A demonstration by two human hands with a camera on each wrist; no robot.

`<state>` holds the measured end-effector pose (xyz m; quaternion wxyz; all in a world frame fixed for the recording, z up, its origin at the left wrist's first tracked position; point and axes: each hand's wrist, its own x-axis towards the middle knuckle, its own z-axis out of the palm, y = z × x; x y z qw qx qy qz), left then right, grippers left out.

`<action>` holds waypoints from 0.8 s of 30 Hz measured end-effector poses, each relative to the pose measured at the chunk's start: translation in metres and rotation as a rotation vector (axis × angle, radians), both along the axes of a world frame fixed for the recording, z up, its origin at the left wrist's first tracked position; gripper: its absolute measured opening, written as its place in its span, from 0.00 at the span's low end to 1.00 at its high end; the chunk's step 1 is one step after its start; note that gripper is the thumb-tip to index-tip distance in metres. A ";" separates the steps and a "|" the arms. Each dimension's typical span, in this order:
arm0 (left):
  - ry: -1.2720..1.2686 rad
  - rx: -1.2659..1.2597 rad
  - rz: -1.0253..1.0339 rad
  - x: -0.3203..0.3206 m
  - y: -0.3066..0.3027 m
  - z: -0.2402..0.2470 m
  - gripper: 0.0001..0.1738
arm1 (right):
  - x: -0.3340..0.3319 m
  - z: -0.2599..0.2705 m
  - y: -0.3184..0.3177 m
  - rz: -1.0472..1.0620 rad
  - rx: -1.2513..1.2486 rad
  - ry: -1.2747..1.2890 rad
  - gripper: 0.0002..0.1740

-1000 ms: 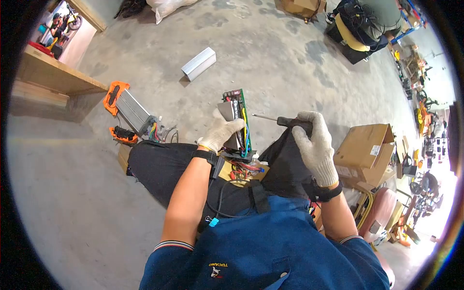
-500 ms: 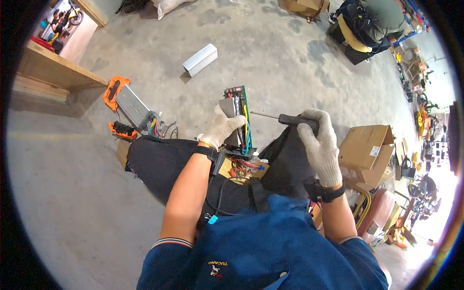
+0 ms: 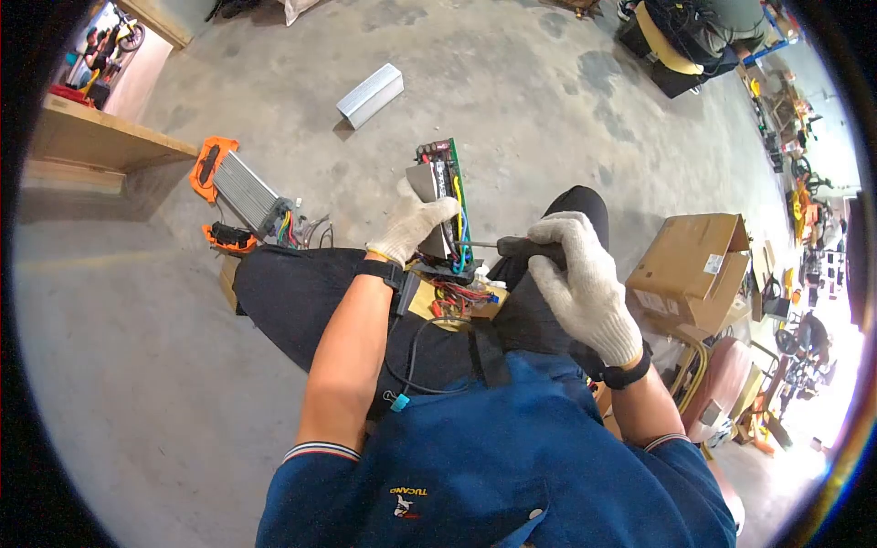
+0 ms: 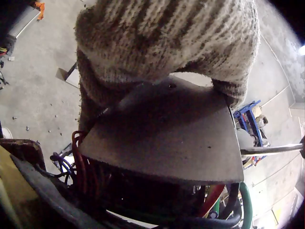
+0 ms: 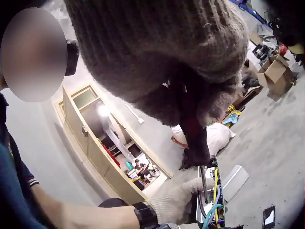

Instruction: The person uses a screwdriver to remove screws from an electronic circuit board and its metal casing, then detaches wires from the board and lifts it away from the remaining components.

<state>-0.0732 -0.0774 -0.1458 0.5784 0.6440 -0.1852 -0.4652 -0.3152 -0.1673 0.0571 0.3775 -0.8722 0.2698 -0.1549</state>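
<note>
In the head view the gloved left hand [image 3: 413,224] grips a circuit board assembly [image 3: 454,178] by its grey metal plate [image 3: 424,182], which fills the middle of the left wrist view [image 4: 167,129]. Yellow, blue and green wires run along the board's right side. The gloved right hand [image 3: 585,288] holds a screwdriver by its black handle [image 3: 519,247]. Its shaft [image 3: 481,244] points left, with the tip at the lower part of the board, by the wires. In the right wrist view the shaft [image 5: 204,181] reaches the board's side; the exact contact is hidden.
Colored wires and connectors [image 3: 457,297] lie below the board, between the legs. A finned metal unit with orange ends [image 3: 245,194] lies on the left floor, and a silver metal casing [image 3: 370,95] farther ahead. A cardboard box [image 3: 687,269] stands at right.
The right hand has moved left and slightly down in the view, bringing the screwdriver from beside the board to its lower wires. The left hand keeps its grip; the board appears slightly higher.
</note>
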 end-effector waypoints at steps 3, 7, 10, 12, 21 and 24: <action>0.061 -0.043 -0.013 -0.003 0.004 0.015 0.24 | 0.003 -0.004 0.003 0.005 -0.013 -0.013 0.16; 0.104 0.026 -0.030 -0.001 0.006 0.010 0.24 | 0.007 -0.005 0.006 0.018 -0.064 -0.020 0.16; 0.106 -0.028 -0.025 -0.001 0.005 0.001 0.24 | 0.008 -0.003 0.008 0.024 -0.081 0.032 0.20; 0.108 -0.010 -0.027 0.001 0.005 -0.001 0.24 | 0.010 -0.002 0.009 0.028 -0.076 0.023 0.18; 0.071 0.006 -0.045 0.000 0.005 0.015 0.27 | 0.011 -0.010 0.011 0.006 -0.079 0.037 0.17; 0.067 0.014 -0.025 -0.003 0.007 0.020 0.27 | 0.011 -0.013 0.012 -0.023 -0.071 0.048 0.18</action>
